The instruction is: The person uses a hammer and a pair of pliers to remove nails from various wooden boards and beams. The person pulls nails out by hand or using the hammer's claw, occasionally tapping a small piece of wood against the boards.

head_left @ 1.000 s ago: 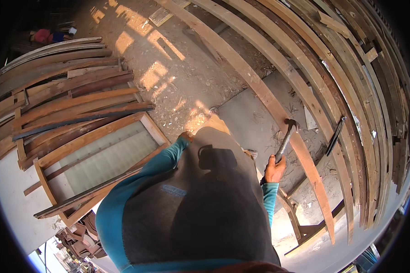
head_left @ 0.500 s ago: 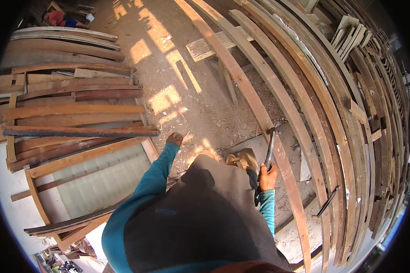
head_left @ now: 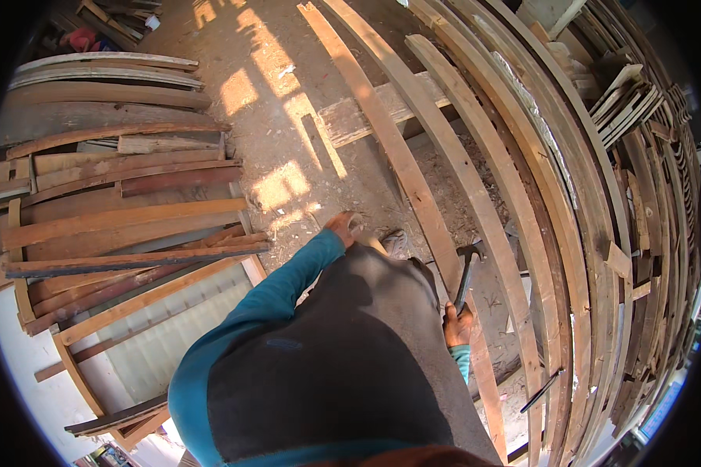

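Observation:
My right hand (head_left: 458, 324) is closed around the handle of a hammer (head_left: 465, 282). The hammer's dark head is up, over or against the near face of a long brown plank (head_left: 409, 167). In front of my body, my left hand (head_left: 340, 227) hovers above the littered ground, close to my shoe (head_left: 397, 243). Its fingertips are smeared and partly hidden, so I cannot make out anything in them. A thin dark metal bar (head_left: 543, 391) lies across the planks to the right of the hammer.
Long planks (head_left: 475, 171) run front to back on my right, over a cross board (head_left: 346, 121). Stacked boards and wooden frames (head_left: 132, 233) fill the left side, with a translucent panel (head_left: 175, 327). Part of another person (head_left: 82, 39) shows at the far left.
My left hand has swung to the right, closer to my body's midline. My right hand still grips the hammer, and the whole view has shifted slightly.

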The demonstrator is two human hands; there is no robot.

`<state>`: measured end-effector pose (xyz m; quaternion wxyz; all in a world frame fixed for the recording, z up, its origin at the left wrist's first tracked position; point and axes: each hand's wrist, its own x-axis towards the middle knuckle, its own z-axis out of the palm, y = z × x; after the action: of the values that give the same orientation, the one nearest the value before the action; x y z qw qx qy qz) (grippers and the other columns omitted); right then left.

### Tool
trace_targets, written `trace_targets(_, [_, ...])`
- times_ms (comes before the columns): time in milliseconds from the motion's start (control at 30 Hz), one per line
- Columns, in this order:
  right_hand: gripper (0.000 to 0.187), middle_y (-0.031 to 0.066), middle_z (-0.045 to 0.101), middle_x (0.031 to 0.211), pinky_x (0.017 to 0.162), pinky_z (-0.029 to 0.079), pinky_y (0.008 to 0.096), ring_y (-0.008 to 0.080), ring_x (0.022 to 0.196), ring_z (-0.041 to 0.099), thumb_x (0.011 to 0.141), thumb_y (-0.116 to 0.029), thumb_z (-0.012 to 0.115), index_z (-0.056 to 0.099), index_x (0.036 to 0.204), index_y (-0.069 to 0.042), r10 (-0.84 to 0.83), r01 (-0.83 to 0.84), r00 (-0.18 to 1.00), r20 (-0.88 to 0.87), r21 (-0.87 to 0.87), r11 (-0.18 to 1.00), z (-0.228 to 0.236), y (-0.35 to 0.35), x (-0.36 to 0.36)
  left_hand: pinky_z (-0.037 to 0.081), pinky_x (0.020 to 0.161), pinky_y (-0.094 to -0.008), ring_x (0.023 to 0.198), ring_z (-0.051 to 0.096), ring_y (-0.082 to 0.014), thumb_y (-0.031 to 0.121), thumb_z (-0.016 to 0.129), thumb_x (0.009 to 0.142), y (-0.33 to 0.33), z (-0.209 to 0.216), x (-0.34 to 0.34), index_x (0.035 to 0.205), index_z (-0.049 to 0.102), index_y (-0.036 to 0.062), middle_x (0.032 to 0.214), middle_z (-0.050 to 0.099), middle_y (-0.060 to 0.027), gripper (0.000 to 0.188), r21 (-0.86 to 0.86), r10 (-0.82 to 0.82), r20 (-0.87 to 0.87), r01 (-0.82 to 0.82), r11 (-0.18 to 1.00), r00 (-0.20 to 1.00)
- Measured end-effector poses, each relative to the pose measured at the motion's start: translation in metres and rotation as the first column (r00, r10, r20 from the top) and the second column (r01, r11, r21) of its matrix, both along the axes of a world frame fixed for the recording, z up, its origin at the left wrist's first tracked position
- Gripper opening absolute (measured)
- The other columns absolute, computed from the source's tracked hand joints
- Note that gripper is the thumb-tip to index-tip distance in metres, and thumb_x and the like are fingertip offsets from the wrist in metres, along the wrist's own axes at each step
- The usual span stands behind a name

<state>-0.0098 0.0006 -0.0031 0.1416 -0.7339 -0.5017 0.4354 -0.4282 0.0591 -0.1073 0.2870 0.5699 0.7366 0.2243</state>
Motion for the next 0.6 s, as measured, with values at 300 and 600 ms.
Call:
trace_targets(300, [0.031, 0.0196, 0.061, 0.077, 0.069, 0.046, 0.0452, 0.0336, 0.071, 0.057, 0.094, -0.026, 0.068, 0.058, 0.091, 0.003, -0.123, 0.122, 0.992, 0.011, 0.058, 0.991, 0.027, 0.028, -0.070, 0.028, 0.121, -0.0546, 0.143, 0.037, -0.0405, 0.040, 0.076, 0.084, 0.226, 0.104, -0.008, 0.149, 0.046, 0.0143, 0.153, 0.040, -0.0154, 0.076, -0.052, -0.641, -0.324, 0.663, 0.747, 0.696])
trace_targets(600, [0.031, 0.0090, 0.055, 0.067, 0.060, 0.043, 0.0390, 0.0216, 0.061, 0.052, 0.095, -0.027, 0.067, 0.056, 0.087, 0.001, -0.595, 0.588, 0.802, 0.049, 0.111, 0.801, 0.054, 0.023, -0.184, 0.041, 0.114, -0.0501, 0.138, 0.049, -0.0397, 0.066, 0.076, 0.074, 0.345, 0.071, 0.026, 0.150, 0.048, 0.0102, 0.155, 0.044, -0.0214, 0.098, -0.591, -0.991, 0.067, 0.805, 0.053, 0.114])
